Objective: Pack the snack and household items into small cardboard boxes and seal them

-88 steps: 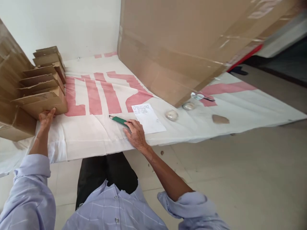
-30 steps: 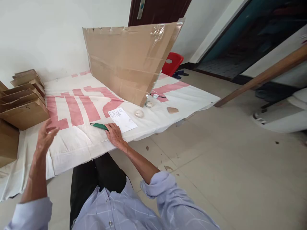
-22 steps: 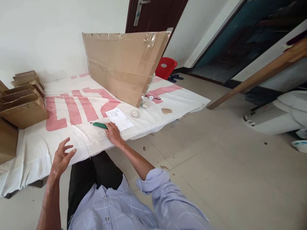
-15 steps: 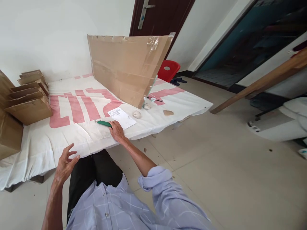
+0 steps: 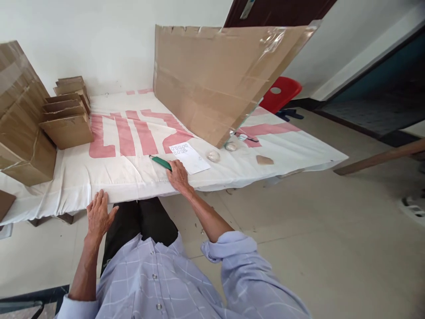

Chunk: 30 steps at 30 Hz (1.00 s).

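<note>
At the near edge of the cloth-covered table [image 5: 133, 177], my left hand [image 5: 99, 217] rests on the white cloth, palm down, fingers out, holding nothing. My right hand [image 5: 179, 176] is closed around the rear end of a green utility knife [image 5: 161, 163], which lies low over the cloth and points to the left. Just right of the knife is a white sheet of paper [image 5: 195, 164] with small drawn box shapes. Beside it sit two round clear objects, perhaps tape rolls: one [image 5: 213, 156] by the paper, another [image 5: 231, 146] behind it.
A large cardboard panel or flat box [image 5: 212, 75] stands upright across the table. Folded cardboard pieces [image 5: 68, 130] and taller boxes [image 5: 28, 150] stand at the left. A cardboard scrap [image 5: 264, 160] lies at the right. Behind are a red chair [image 5: 282, 91] and a door [image 5: 265, 13].
My left hand has come down from the air onto the table edge. The view has turned left, bringing more boxes in. My right hand keeps the utility knife.
</note>
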Each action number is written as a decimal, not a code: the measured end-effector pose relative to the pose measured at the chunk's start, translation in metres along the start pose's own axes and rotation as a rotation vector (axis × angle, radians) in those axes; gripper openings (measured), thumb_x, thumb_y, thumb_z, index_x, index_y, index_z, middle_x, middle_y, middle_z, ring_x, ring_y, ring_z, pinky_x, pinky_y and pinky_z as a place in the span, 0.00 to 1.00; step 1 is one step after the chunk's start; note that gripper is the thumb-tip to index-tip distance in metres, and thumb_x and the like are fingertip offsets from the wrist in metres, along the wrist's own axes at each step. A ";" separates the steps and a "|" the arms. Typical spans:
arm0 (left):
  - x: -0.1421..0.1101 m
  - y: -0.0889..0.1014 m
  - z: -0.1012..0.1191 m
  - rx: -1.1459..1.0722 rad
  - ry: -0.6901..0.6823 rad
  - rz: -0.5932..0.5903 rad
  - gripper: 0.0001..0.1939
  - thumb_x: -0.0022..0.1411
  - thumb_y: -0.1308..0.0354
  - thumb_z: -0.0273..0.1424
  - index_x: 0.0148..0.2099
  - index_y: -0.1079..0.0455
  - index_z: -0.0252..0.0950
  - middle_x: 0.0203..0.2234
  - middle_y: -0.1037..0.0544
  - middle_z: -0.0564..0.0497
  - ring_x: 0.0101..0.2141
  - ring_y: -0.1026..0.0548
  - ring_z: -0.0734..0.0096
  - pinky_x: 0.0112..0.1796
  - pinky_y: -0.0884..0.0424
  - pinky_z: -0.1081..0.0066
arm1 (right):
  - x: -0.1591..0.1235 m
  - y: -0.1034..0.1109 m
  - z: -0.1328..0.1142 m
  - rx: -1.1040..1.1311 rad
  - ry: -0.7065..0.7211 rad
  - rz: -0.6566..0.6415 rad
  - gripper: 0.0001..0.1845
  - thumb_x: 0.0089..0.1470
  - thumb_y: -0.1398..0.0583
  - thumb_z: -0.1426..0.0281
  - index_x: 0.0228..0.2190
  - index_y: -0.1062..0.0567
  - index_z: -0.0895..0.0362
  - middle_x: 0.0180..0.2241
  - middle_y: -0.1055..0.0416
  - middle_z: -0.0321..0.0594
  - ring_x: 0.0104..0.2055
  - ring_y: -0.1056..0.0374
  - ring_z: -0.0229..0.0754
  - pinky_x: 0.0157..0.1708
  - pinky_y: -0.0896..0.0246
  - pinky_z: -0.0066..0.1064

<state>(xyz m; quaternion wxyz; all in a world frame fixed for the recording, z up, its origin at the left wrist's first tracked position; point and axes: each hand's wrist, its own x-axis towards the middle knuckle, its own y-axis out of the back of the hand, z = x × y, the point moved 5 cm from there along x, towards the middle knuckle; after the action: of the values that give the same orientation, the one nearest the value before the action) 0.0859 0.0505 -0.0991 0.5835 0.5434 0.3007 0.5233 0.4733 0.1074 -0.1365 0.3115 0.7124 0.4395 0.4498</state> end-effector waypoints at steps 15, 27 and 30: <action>-0.021 0.021 -0.027 0.088 0.100 -0.020 0.33 0.69 0.33 0.38 0.73 0.30 0.35 0.75 0.33 0.31 0.75 0.36 0.34 0.67 0.33 0.40 | -0.011 -0.006 0.004 -0.007 0.047 0.044 0.25 0.66 0.44 0.67 0.60 0.25 0.60 0.52 0.26 0.58 0.53 0.34 0.62 0.55 0.33 0.53; -0.055 0.040 -0.053 0.172 0.287 -0.083 0.35 0.74 0.42 0.36 0.78 0.38 0.30 0.79 0.42 0.31 0.78 0.43 0.39 0.69 0.36 0.37 | -0.009 -0.004 0.000 -0.054 0.057 0.029 0.23 0.67 0.44 0.68 0.60 0.25 0.61 0.53 0.25 0.58 0.54 0.33 0.61 0.55 0.33 0.50; -0.050 0.044 -0.052 0.184 0.298 -0.072 0.33 0.75 0.44 0.37 0.76 0.36 0.30 0.78 0.40 0.30 0.77 0.41 0.38 0.68 0.34 0.36 | -0.005 -0.003 -0.004 -0.073 0.055 0.014 0.23 0.69 0.44 0.69 0.61 0.25 0.61 0.54 0.25 0.58 0.54 0.33 0.60 0.56 0.34 0.48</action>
<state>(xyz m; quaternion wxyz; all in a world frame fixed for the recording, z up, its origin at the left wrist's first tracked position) 0.0123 0.0143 -0.0796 0.4985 0.4997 0.4501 0.5470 0.4678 0.1038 -0.1393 0.3221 0.6910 0.4261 0.4871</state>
